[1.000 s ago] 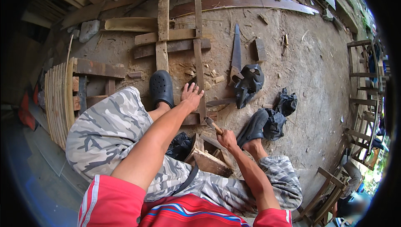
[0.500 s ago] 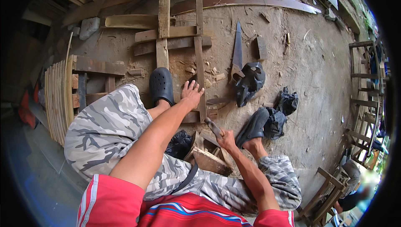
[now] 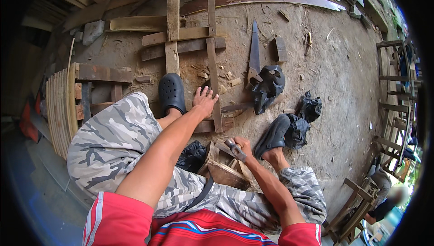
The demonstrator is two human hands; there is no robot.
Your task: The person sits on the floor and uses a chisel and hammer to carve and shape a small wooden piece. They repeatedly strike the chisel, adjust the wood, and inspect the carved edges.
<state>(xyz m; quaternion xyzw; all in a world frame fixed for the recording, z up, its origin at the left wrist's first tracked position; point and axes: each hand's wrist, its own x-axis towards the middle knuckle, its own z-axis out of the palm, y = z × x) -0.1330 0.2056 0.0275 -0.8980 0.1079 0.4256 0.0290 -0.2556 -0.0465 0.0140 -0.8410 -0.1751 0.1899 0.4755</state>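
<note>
My right hand is closed round a hammer; the metal hammer head shows just left of the fist, and the handle is mostly hidden. My left hand lies palm down with its fingers stretched out. Its fingertips touch or hover at the edge of a narrow wooden strip, which runs away from me. Beside it a wider wooden board runs nearly parallel. Crosspieces lie across or under both. A black clog on my left foot stands at the wider board's near end.
A handsaw lies on the dirt floor beside crumpled black plastic bags. Wood offcuts sit between my legs. Stacked slats stand on the left. Wooden frames line the right side, and another person is at the lower right.
My right hand has swung the hammer head back toward me and away from the strip's near end. My left hand stays beside the strip; the whole view has shifted slightly.
</note>
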